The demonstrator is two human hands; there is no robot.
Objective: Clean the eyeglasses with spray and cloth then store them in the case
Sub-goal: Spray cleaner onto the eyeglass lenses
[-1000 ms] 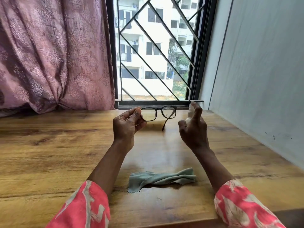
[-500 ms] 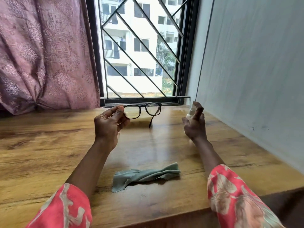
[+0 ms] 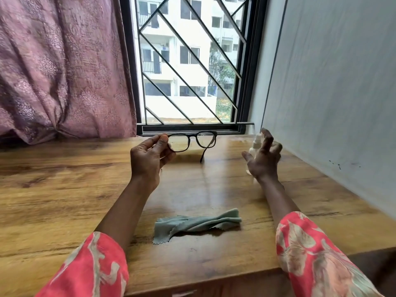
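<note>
My left hand (image 3: 147, 159) holds black-framed eyeglasses (image 3: 193, 136) by their left end, lifted above the wooden table (image 3: 64, 200), lenses facing me, with small droplets on them. One temple arm hangs down. My right hand (image 3: 263, 161) is at the right, fingers spread and thumb apart. A small white spray bottle (image 3: 256, 143) stands upright just behind its palm, partly hidden. A grey-green cleaning cloth (image 3: 197, 224) lies crumpled on the table near me, between my forearms. No case is in view.
A barred window (image 3: 188, 61) runs along the table's far edge, with a pink curtain (image 3: 64, 71) at the left. A grey wall (image 3: 332, 82) borders the table on the right. The table's front edge is close to my sleeves.
My right hand moved right, lowered the spray bottle to the table and spread its fingers off it. The left hand kept hold of the eyeglasses. The camera view shifted.
</note>
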